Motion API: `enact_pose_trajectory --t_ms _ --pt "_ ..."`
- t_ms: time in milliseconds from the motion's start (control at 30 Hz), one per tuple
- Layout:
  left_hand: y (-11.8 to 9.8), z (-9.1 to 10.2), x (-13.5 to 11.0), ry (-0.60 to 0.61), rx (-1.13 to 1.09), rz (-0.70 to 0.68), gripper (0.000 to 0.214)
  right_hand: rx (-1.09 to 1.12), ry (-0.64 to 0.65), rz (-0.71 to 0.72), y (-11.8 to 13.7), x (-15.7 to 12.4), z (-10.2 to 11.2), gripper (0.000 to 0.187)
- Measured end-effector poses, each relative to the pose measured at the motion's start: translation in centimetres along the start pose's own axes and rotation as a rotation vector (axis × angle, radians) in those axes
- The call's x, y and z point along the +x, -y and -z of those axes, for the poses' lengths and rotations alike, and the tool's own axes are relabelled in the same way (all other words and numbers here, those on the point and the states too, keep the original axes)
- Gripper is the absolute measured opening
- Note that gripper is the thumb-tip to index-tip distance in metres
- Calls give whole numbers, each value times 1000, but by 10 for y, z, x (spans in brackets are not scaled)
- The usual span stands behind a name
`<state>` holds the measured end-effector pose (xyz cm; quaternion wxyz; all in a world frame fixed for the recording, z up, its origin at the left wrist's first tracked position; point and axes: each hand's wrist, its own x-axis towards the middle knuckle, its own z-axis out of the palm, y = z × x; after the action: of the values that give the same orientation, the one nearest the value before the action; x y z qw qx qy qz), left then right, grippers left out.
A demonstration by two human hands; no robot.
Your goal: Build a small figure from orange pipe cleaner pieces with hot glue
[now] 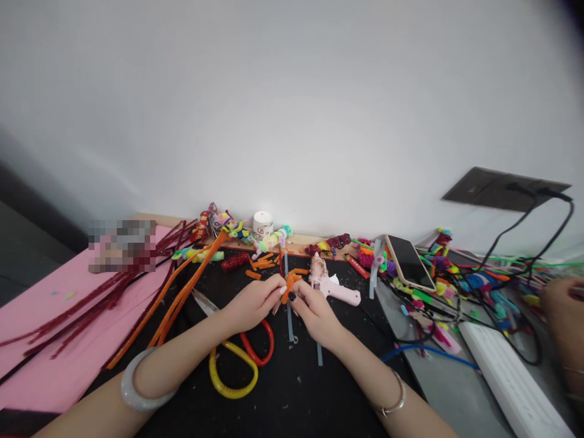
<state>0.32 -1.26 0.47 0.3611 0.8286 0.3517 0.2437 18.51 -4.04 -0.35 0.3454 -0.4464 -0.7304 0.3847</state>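
My left hand (258,303) and my right hand (314,307) meet over the black mat, fingertips pinched on a small orange pipe-cleaner piece (292,281). Part of the piece is covered by my fingers. Just behind them lie short orange pipe-cleaner cuttings (263,263). A pale pink glue gun (341,292) rests right beside my right hand. Under my left forearm are scissors (233,389) with one yellow and one red handle loop. Clear glue sticks (320,354) lie on the mat near my wrists.
Long dark red pipe cleaners (112,286) and orange ones (182,298) lie at left, across a pink board (50,316). A phone (410,263), colourful pipe-cleaner figures, black cables and a white power strip (511,377) crowd the right. Another person's hand (563,310) is at the right edge.
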Motion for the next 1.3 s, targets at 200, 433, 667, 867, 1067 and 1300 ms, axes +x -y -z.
enact_pose_trajectory --t_ms 200,433,667,867,1067,1300 --pt "0 0 0 14 10 7 22 -4 -10 10 -3 1 -2 11" --pt "1 0 0 20 12 -8 21 0 -14 -2 -2 1 -1 10" --pt "0 0 1 29 13 -1 21 1 -18 -15 -1 1 -1 11" --pt "-1 1 1 34 -3 12 22 41 -57 -20 -2 1 -1 10" --pt "-1 1 1 49 -11 1 23 50 -71 -23 -4 1 -1 11" --pt "0 0 1 60 -9 -26 23 24 -54 -16 -4 0 -1 11"
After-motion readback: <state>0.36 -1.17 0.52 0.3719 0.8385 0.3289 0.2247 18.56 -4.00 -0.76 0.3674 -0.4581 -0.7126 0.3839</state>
